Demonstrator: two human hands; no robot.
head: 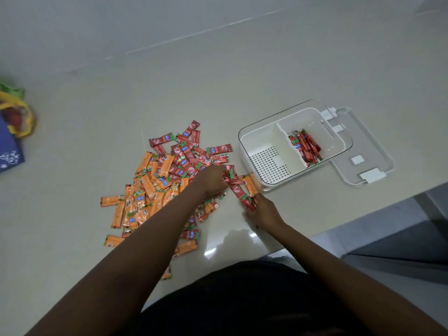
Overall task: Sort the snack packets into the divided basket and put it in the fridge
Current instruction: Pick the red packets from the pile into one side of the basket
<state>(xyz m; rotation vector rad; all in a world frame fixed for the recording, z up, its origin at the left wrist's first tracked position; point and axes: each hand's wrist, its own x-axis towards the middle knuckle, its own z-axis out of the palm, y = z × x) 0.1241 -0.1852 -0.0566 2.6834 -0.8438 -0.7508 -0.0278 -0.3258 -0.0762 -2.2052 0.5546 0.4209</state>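
Both hands work the pile's basket-side edge: the left hand pinches a red foil packet, and the right hand grips a small bunch of red packets. Just beyond the right hand, toward the table's right edge, sits the white divided plastic basket, its far compartment already holding red packets, long axis running away from the person.

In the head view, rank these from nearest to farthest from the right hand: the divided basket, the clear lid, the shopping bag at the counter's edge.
From the right hand:
1. Divided basket, just beyond it, to the right.
2. Clear lid, behind the basket, further right.
3. Shopping bag, far left edge, across the packet pile.
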